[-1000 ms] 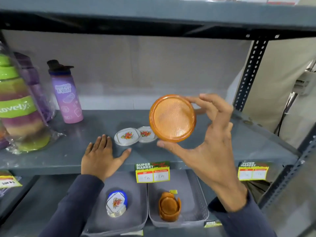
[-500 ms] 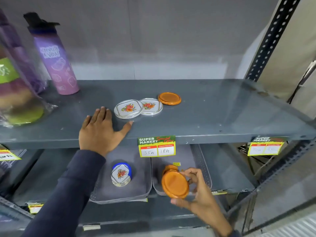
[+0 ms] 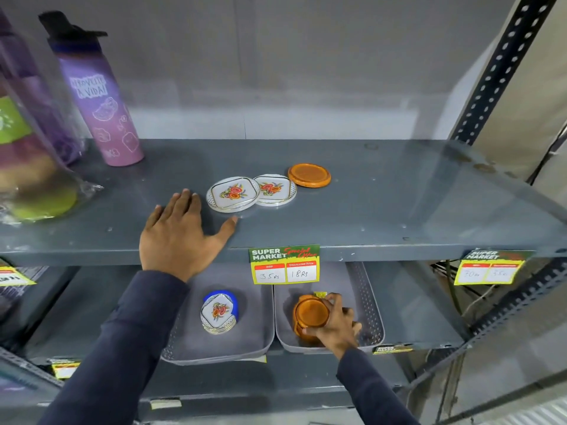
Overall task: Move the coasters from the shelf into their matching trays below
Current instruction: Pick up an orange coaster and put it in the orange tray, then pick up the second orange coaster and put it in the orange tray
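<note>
On the grey shelf (image 3: pixel 399 210) lie two white floral coasters (image 3: pixel 233 194) (image 3: pixel 276 189), overlapping, and one orange round coaster (image 3: pixel 309 175) behind them. My left hand (image 3: pixel 181 234) rests flat on the shelf edge, fingers spread, just left of the floral coasters. Below, my right hand (image 3: pixel 334 326) grips an orange coaster (image 3: pixel 310 312) on top of the orange stack in the right grey tray (image 3: pixel 368 305). The left grey tray (image 3: pixel 196 342) holds a stack of floral coasters (image 3: pixel 218 314) with a blue one beneath.
A purple water bottle (image 3: pixel 98 96) and wrapped colourful containers (image 3: pixel 27 167) stand at the shelf's left. Price labels (image 3: pixel 284 264) (image 3: pixel 487 268) hang on the shelf's front edge. A perforated upright (image 3: pixel 503 62) rises at the right.
My right hand carried the orange coaster from above the shelf down into the right tray and set it on the orange stack. The left hand has stayed put.
</note>
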